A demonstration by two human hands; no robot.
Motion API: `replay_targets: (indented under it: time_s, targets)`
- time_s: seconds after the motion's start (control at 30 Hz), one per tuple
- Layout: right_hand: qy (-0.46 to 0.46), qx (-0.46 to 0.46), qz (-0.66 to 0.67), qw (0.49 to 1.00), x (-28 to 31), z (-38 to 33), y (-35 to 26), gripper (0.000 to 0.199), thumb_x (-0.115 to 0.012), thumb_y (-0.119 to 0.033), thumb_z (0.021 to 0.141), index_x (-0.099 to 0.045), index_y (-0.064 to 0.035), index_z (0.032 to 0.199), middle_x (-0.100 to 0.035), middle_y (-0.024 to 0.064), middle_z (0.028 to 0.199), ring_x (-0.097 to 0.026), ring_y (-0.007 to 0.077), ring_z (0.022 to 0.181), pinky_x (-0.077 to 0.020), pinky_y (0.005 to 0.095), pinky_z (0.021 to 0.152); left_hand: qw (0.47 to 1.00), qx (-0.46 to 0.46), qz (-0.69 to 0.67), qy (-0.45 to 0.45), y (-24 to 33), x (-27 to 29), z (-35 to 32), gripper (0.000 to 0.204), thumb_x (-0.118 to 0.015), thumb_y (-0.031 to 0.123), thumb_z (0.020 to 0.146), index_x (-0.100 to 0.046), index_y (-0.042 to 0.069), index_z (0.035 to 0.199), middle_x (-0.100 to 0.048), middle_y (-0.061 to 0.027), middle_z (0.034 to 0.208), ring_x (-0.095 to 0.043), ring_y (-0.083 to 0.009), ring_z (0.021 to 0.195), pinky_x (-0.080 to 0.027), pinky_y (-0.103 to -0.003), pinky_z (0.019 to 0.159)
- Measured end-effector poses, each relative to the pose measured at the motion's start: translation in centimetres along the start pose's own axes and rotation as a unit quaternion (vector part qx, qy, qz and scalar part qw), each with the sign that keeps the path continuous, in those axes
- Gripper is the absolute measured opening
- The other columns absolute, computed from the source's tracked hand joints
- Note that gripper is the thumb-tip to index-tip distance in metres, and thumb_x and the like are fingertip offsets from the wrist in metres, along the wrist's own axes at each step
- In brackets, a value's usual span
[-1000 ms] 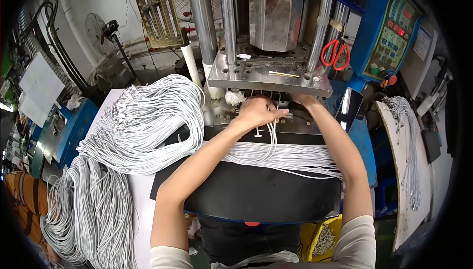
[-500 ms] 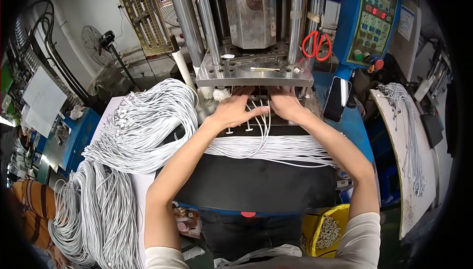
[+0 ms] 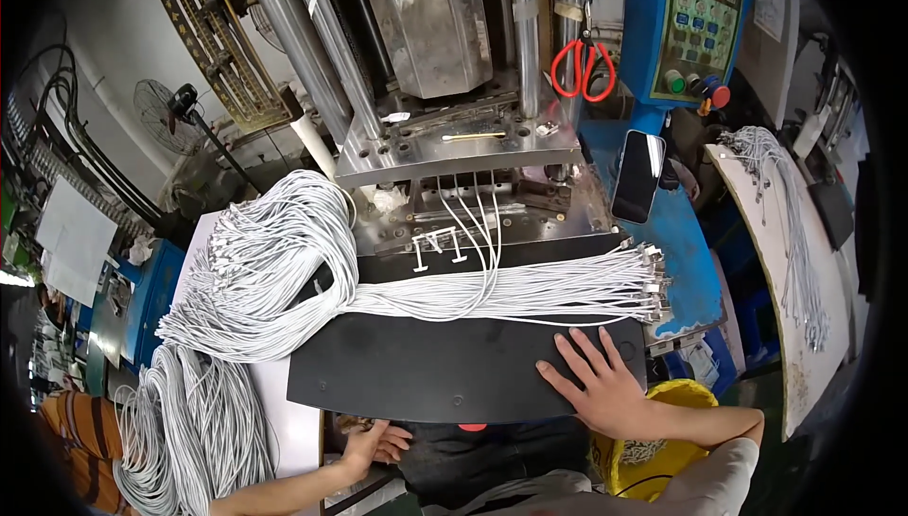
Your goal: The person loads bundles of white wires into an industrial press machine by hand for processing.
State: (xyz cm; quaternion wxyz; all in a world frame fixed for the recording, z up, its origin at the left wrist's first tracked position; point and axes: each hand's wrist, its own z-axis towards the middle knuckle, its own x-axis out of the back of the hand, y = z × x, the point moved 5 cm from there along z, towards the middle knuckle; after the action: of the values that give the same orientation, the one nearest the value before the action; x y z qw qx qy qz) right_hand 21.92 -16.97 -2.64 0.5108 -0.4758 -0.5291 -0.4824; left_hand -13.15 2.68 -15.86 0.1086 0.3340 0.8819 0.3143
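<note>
- the left hand (image 3: 376,442) is partly hidden under the edge of the black mat (image 3: 426,374), fingers loosely open, holding nothing.
- the right hand (image 3: 601,385) lies flat and open on the mat.
- just above the right hand lies a bundle of white cables (image 3: 492,294), long and thin, with metal ends.

The right hand (image 3: 598,382) lay flat on the near right corner of the mat (image 3: 416,374), with the cable bundle (image 3: 492,294) stretched across just beyond its fingertips. Farther behind stood the press (image 3: 454,138), a phone (image 3: 637,176) to its right. The left hand (image 3: 374,445) hung below the mat's near edge, well left of the right one.
</note>
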Motion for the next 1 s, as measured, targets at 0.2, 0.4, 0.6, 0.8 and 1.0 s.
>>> replay_targets:
  time_s: [0.2,0.4,0.6,0.8,1.0]
  targets:
    - [0.012,-0.002,0.020,1.000,0.1,0.1,0.0,0.101,-0.083,-0.028,0.074,-0.034,-0.0161,0.161,-0.028,0.0249,0.164,-0.024,0.0472,0.153,-0.0178,0.0677,0.121,1.000,0.011,-0.016,-0.019,0.4,-0.6,-0.5,0.071,-0.045,0.063,0.105,-0.076,-0.001,0.099,-0.076,-0.0110,0.085,-0.071,-0.0188,0.064,-0.054,-0.027,0.058]
    - [-0.003,-0.004,0.021,1.000,0.4,0.2,-0.1,0.103,-0.085,-0.030,0.074,-0.033,-0.0162,0.162,-0.027,0.0248,0.164,-0.023,0.0471,0.153,-0.0167,0.0673,0.121,1.000,0.009,-0.016,-0.021,0.3,-0.4,-0.4,0.075,-0.044,0.067,0.103,-0.075,-0.002,0.100,-0.076,-0.0133,0.085,-0.073,-0.0222,0.065,-0.056,-0.029,0.057]
    - [-0.005,-0.003,0.034,0.999,0.8,0.3,-0.2,0.106,-0.088,-0.031,0.072,-0.033,-0.0164,0.162,-0.027,0.0238,0.165,-0.023,0.0462,0.154,-0.0172,0.0667,0.122,0.999,0.018,-0.020,-0.041,0.2,-0.5,-0.7,0.080,-0.041,0.071,0.102,-0.074,-0.002,0.102,-0.077,-0.0136,0.086,-0.074,-0.0234,0.068,-0.059,-0.030,0.061]
    - [0.007,-0.014,0.034,0.999,1.2,0.1,-0.3,0.107,-0.089,-0.032,0.074,-0.031,-0.0176,0.163,-0.032,0.0232,0.163,-0.027,0.0452,0.152,-0.0210,0.0648,0.122,0.993,0.041,-0.069,-0.084,1.3,-3.1,-2.4,0.074,-0.047,0.067,0.102,-0.072,-0.002,0.107,-0.077,-0.0139,0.092,-0.075,-0.0221,0.074,-0.060,-0.029,0.066]
    - [-0.002,-0.067,0.545,0.836,6.9,4.6,3.0,0.094,-0.077,-0.028,0.092,-0.020,-0.0090,0.164,-0.048,0.0289,0.149,-0.063,0.0401,0.122,-0.0539,0.0513,0.098,0.910,-0.198,0.181,-0.317,7.2,-11.8,-7.8,0.036,-0.060,0.030,0.107,-0.069,-0.002,0.121,-0.075,-0.0105,0.105,-0.072,-0.0213,0.086,-0.059,-0.032,0.076]
